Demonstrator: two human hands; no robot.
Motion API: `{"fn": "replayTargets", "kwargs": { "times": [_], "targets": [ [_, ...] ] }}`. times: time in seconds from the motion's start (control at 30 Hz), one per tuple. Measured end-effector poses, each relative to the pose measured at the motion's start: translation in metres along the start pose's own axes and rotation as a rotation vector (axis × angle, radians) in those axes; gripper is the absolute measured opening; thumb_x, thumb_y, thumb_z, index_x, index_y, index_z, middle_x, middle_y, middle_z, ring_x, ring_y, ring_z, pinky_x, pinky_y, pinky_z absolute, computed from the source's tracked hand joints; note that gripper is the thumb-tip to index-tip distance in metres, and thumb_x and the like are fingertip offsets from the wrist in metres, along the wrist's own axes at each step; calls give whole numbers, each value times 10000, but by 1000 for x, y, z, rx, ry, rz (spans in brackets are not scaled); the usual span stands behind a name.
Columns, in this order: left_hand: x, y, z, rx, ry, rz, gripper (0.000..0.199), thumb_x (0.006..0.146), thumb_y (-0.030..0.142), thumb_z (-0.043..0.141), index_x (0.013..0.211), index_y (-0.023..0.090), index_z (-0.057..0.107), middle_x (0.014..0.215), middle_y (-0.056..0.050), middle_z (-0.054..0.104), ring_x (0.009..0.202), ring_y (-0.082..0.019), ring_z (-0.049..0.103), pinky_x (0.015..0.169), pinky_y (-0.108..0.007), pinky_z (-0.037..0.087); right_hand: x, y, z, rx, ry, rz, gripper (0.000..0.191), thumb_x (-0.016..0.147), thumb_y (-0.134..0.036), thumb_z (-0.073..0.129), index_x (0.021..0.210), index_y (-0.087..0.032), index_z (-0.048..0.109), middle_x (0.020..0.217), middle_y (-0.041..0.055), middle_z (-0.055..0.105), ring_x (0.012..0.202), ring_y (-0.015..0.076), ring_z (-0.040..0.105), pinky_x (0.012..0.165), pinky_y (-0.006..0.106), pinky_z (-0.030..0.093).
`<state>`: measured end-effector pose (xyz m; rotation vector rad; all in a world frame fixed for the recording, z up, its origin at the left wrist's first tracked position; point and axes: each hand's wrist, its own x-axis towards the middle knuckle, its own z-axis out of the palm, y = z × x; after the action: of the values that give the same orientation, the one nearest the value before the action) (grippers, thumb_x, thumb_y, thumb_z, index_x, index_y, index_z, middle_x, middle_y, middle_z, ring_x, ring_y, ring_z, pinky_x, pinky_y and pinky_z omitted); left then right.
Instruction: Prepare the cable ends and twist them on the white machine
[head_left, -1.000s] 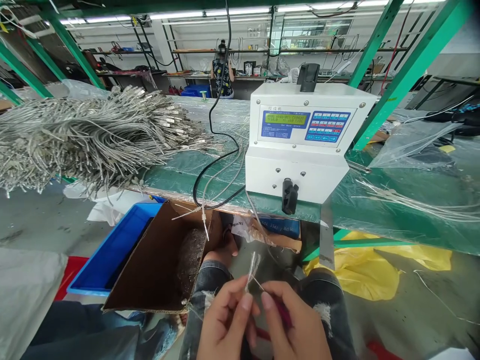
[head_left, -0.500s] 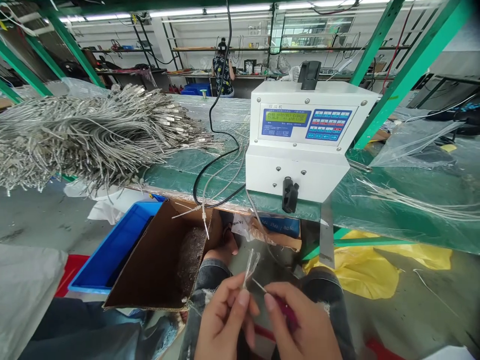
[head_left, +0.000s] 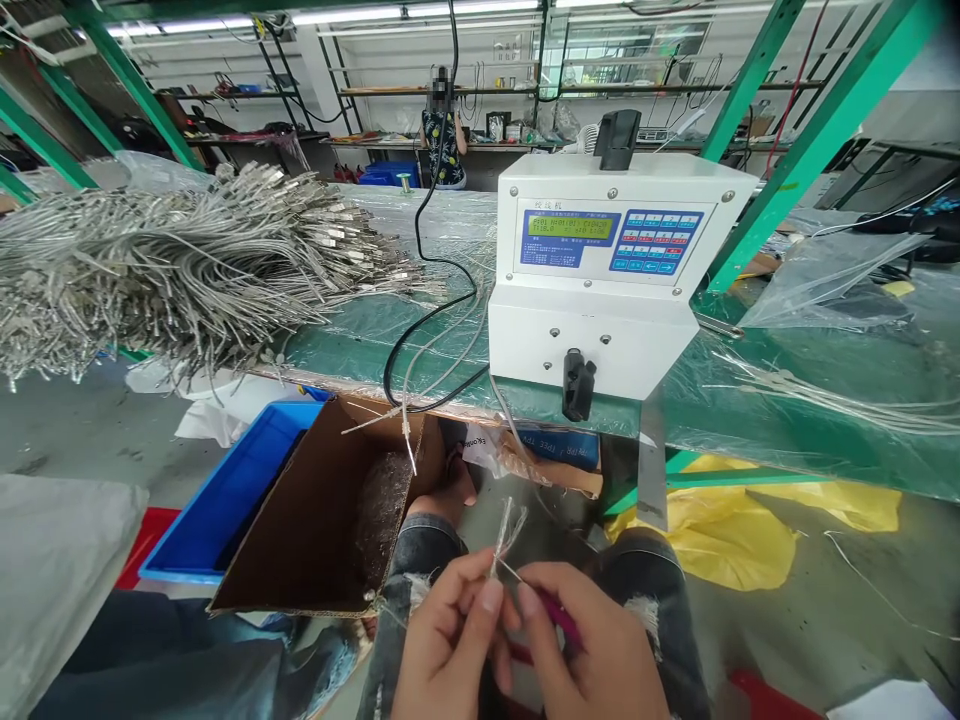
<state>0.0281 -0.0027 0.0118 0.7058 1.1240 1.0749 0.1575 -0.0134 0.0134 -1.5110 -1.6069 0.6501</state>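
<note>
Above my lap, my left hand [head_left: 457,630] pinches a cable between thumb and forefinger. The cable's frayed, silvery end [head_left: 507,530] sticks up from the fingertips and parts into two tufts. Close on the right, my right hand [head_left: 585,640] is closed around the magenta handle [head_left: 561,622] of a thin metal pick. Its slender shaft [head_left: 510,571] points up and left, the tip at the base of the frayed end; whether it goes in between the strands I cannot tell. Most of the cable below the left fingers is hidden.
A white machine [head_left: 592,310] with keypad and display stands on the green bench [head_left: 810,450]. A big heap of grey cables [head_left: 187,270] lies left; more cables [head_left: 840,395] lie right. Below are a cardboard box [head_left: 300,540] and blue bin [head_left: 202,520]. A person [head_left: 444,135] is far behind.
My right hand has moved left, bringing the pick's tip from beside the cable to the frayed end. The strands now stand further apart. My left hand has barely moved.
</note>
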Motion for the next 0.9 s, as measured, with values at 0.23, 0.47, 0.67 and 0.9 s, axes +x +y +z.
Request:
{"fn": "replayTargets", "kwargs": {
  "times": [0.23,0.47,0.67,0.9],
  "targets": [
    [-7,6,8,70,91,-5,396,750,525,773,924,171,734,600,6,630,392,-89,495,396,-209,405,8,-2,-10,-45,32,-12,238,969,-326,470,896,-241,681,781,4,727,659,146,692,576,215,493],
    [-10,4,5,85,70,-15,382,770,524,757,914,174,709,608,11,640,382,-72,477,395,-192,377,17,2,-27,-116,143,-37,197,954,-309,502,901,-243,680,784,6,737,674,159,707,603,216,534],
    [-3,1,-2,47,-12,-14,347,829,486,715,966,168,697,628,13,636,381,-67,488,398,-190,388,-1,5,-13,-61,-20,-50,213,964,-306,479,889,-245,670,767,-9,714,637,132,683,572,209,498],
    [-4,1,1,-51,-5,-46,295,838,449,723,969,186,693,636,27,638,389,-56,503,380,-160,411,-11,8,4,28,-6,-16,232,972,-323,464,903,-250,673,767,-6,707,630,132,673,579,220,476]
  ]
}}
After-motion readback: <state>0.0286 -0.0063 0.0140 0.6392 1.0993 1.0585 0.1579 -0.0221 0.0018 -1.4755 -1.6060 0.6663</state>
